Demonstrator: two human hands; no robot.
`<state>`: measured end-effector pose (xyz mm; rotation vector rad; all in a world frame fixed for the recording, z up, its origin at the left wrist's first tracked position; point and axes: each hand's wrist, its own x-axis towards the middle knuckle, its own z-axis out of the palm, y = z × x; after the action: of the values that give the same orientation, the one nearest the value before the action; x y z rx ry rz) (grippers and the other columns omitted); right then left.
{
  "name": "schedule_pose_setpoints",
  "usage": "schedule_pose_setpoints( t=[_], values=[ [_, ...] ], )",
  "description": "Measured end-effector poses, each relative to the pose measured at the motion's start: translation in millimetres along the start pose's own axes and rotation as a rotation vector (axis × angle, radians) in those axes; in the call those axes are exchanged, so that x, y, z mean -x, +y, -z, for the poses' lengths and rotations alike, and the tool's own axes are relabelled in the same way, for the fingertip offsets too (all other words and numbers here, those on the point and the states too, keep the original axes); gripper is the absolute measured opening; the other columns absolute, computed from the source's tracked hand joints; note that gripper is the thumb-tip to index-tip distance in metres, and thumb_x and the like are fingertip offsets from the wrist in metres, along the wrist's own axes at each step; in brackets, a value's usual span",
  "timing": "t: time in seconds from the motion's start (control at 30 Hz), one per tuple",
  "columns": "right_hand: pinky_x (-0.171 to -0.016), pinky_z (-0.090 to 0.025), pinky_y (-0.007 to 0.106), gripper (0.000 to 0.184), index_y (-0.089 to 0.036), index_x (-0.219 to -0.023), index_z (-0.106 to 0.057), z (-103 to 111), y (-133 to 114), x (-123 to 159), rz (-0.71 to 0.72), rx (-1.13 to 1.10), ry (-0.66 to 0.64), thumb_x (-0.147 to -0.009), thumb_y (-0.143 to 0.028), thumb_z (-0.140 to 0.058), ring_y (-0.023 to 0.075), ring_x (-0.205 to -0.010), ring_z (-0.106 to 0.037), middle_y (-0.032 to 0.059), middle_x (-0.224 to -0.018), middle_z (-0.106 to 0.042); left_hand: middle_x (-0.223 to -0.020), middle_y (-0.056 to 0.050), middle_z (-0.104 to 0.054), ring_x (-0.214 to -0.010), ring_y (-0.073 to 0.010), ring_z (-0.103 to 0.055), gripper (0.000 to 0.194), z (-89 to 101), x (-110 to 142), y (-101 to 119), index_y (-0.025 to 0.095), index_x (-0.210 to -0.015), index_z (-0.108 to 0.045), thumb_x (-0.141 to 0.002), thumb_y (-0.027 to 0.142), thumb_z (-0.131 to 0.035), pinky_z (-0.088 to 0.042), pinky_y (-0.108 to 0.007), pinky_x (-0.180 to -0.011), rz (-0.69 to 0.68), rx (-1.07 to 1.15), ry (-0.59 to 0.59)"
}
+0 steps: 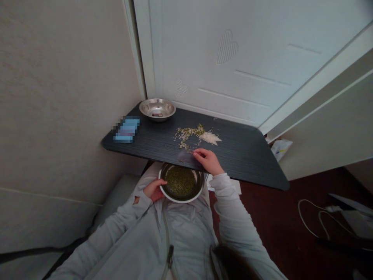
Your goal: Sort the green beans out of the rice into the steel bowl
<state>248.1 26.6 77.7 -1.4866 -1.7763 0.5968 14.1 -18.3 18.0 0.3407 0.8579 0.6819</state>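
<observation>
My left hand (155,189) grips the rim of a metal bowl (198,189) full of green beans, held just under the near edge of the dark table (247,155). My right hand (207,160) rests on the table's near edge above the bowl, fingers curled and pressed on the surface beside a few loose beans. A mixed pile of green beans and pale grains (190,134) lies just beyond it, with a small heap of white rice (210,137) to its right.
An empty metal bowl (157,109) stands at the table's back left by the white door (233,58). A blurred blue item (127,129) lies at the left end. A wall is on the left; cables (314,217) lie on the dark floor at right.
</observation>
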Motion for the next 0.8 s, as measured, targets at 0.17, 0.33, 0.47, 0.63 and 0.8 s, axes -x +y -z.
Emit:
schedule_pose_setpoints(
  t=[0.17,0.33,0.47,0.63,0.8],
  values=[
    [-0.064,-0.038,0.028,0.02,-0.02,-0.077,-0.069,2,-2,1,0.074,0.075,-0.006,-0.077,-0.035,-0.055,0.0155,-0.065,-0.054,0.0029,-0.072,-0.067,-0.092,-0.009,-0.074,-0.1,-0.0266,-0.063,0.049,-2.5,0,1,0.011,-0.113,-0.055,-0.065,0.007,-0.05,-0.048,-0.039,-0.086,0.009,0.002,0.013],
    [-0.067,-0.036,0.03,0.019,-0.021,-0.073,-0.069,3,-3,1,0.125,0.091,-0.05,-0.078,-0.034,-0.056,0.0158,-0.068,-0.053,0.0028,-0.073,-0.067,-0.09,-0.008,-0.074,-0.098,-0.0265,-0.064,0.046,-0.9,0,1,0.012,-0.109,-0.057,-0.064,0.008,-0.052,-0.05,-0.039,-0.082,0.016,-0.031,0.023],
    [-0.07,-0.036,0.03,0.018,-0.021,-0.071,-0.068,3,-5,1,0.125,0.042,-0.072,-0.077,-0.034,-0.056,0.0158,-0.069,-0.053,0.0025,-0.072,-0.066,-0.092,-0.009,-0.074,-0.1,-0.027,-0.062,0.046,-0.3,1,1,0.013,-0.109,-0.057,-0.063,0.008,-0.052,-0.049,-0.039,-0.084,0.004,-0.012,-0.013],
    [-0.065,-0.038,0.028,0.02,-0.02,-0.071,-0.065,9,-2,3,-0.015,-0.219,0.0,-0.072,-0.038,-0.058,0.0144,-0.066,-0.051,0.0005,-0.069,-0.062,-0.094,-0.009,-0.074,-0.104,-0.0276,-0.06,0.048,1.4,-1,-1,0.013,-0.111,-0.056,-0.063,0.008,-0.053,-0.048,-0.04,-0.087,0.002,-0.011,-0.013],
    [-0.06,-0.036,0.026,0.023,-0.019,-0.068,-0.06,36,20,17,-0.201,-0.357,0.312,-0.068,-0.042,-0.059,0.0125,-0.06,-0.047,-0.0026,-0.06,-0.054,-0.097,-0.009,-0.073,-0.108,-0.0274,-0.058,0.05,3.5,-3,-2,0.014,-0.113,-0.054,-0.063,0.009,-0.054,-0.046,-0.04,-0.09,-0.005,-0.002,-0.053]
  ],
)
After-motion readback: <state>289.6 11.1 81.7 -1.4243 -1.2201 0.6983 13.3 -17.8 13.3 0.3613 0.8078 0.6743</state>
